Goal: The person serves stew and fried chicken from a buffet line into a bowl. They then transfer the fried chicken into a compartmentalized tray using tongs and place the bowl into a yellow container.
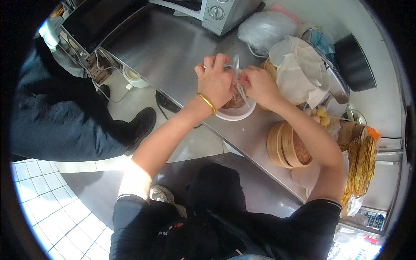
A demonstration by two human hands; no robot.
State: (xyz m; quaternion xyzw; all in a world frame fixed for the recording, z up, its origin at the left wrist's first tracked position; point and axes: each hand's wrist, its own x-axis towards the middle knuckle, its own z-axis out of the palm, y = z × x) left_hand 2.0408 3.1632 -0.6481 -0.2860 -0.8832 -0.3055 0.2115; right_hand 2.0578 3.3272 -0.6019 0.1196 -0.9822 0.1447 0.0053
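Both hands are over a white bowl (236, 114) on the steel counter. A clear plastic bag (239, 87) rises out of the bowl, with brownish contents (234, 101) low inside it. My left hand (216, 78), with a ring and a gold bangle, grips the bag's gathered plastic from the left. From the right, my right hand (260, 83) pinches the same plastic near its neck. A twisted end of the bag sticks up between the hands. The fingertips are partly hidden, and what exactly the bag contains cannot be made out.
Bamboo steamers (289, 144) stand right of the bowl, under my right forearm. Pale cloths (299, 68) lie behind them. A bundle of clear plastic bags (268, 31) sits near a microwave oven (219, 14). Another person's leg (71, 120) is at left.
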